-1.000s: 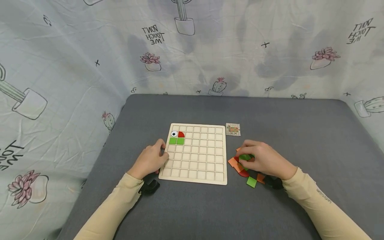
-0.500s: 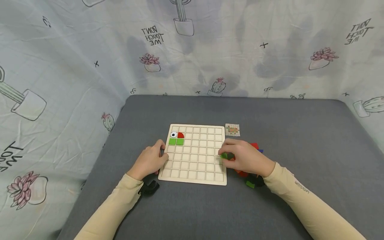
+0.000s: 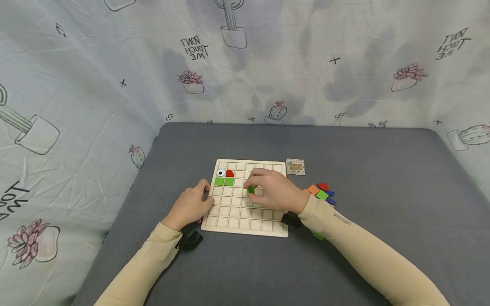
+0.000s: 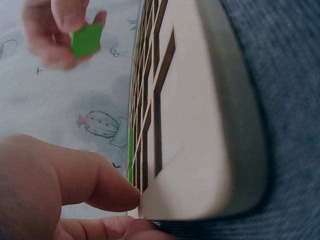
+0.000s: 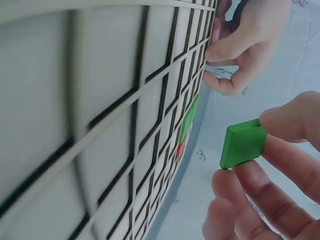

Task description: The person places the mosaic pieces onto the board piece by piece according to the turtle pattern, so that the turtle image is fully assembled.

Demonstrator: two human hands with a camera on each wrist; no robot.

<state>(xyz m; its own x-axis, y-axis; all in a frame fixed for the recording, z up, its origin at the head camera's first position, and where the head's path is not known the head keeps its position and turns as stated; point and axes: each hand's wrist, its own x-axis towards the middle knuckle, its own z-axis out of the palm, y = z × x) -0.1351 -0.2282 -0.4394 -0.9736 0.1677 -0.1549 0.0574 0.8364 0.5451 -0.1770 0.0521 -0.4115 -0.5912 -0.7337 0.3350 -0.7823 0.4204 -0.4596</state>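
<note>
A wooden grid board [image 3: 233, 211] lies on the grey table. My left hand [image 3: 188, 207] grips its left edge, thumb and fingers at the rim. Over the middle of the board, my right hand [image 3: 278, 190] pinches a green square tile [image 5: 244, 145] between thumb and fingertips; the right wrist view shows it raised off the grid. In the board's upper left sit a round eye tile [image 3: 220, 173], a red quarter-circle tile [image 3: 229, 173] and, below them, two green square tiles [image 3: 223, 182] side by side.
Right of the board lies a loose pile of orange, green, red and blue tiles [image 3: 322, 194], partly hidden by the right forearm. A small printed pattern card [image 3: 295, 167] rests by the board's upper right corner. A patterned cloth [image 3: 245, 63] hangs behind the table.
My right hand has gone from the tile pile leftward to over the middle of the board, carrying a green square tile. My left hand has stayed at the board's edge.
</note>
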